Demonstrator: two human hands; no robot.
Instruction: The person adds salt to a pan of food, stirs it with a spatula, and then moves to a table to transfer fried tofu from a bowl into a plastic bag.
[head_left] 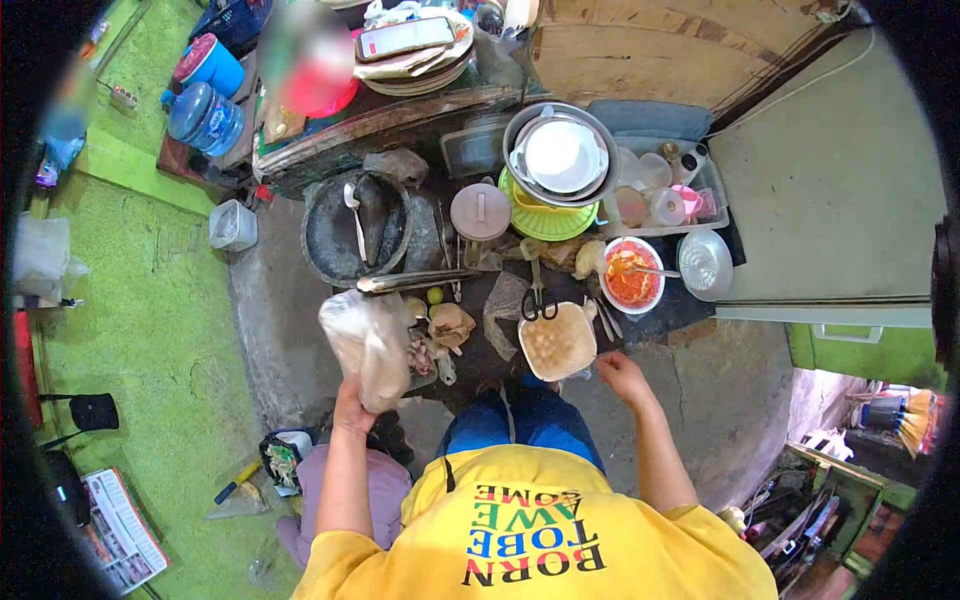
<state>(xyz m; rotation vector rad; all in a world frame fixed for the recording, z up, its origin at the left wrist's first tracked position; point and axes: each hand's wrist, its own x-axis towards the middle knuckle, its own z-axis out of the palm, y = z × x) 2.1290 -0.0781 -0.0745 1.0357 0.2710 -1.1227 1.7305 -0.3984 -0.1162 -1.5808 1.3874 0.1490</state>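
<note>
My left hand (360,398) is closed on a clear plastic bag (366,345) of pale contents, raised at the left of the work area. My right hand (625,378) is curled shut beside a square white container (558,342) with a beige, lumpy mixture in it. Whether those right fingers hold anything is hidden. Black-handled scissors (538,303) lie against the container's far rim. Beyond my right hand stands a white bowl (657,300) of red-orange mixture with a spoon in it.
A stone mortar (318,262) holding a spoon and pestle stands at the left. Small bags and limes (434,295) lie between. Farther back are stacked bowls (515,125) on a green basin and a tub (722,195) of containers. A cabinet (830,190) bounds the right.
</note>
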